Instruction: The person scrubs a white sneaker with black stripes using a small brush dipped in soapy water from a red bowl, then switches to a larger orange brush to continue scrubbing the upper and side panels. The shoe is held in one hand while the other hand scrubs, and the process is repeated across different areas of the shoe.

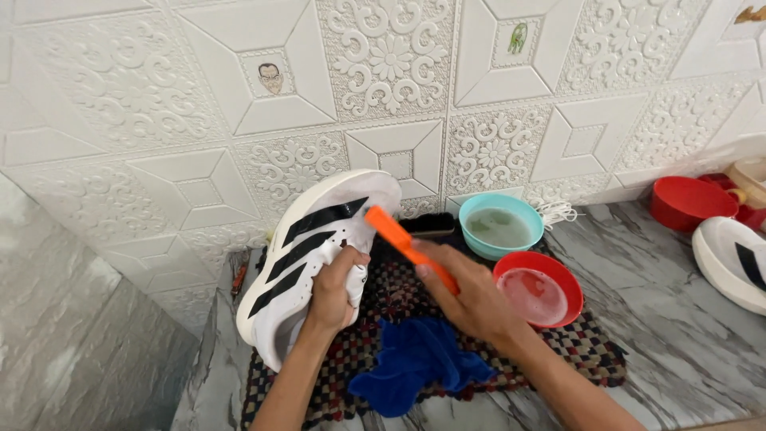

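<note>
At frame centre: left hand (333, 294) clamped around a white shoe with black stripes (307, 251), tilted toe-up against the wall. Just right of it, right hand (471, 299) closed on an orange brush (403, 242), tip touching the shoe. Below, blue cloth (415, 363) on checkered mat (586, 347); right of centre, red bowl (538, 291) and turquoise bowl (501, 223).

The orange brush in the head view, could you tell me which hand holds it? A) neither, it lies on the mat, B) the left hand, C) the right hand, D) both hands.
C: the right hand grips the orange brush against the white shoe, which the left hand holds.
</note>
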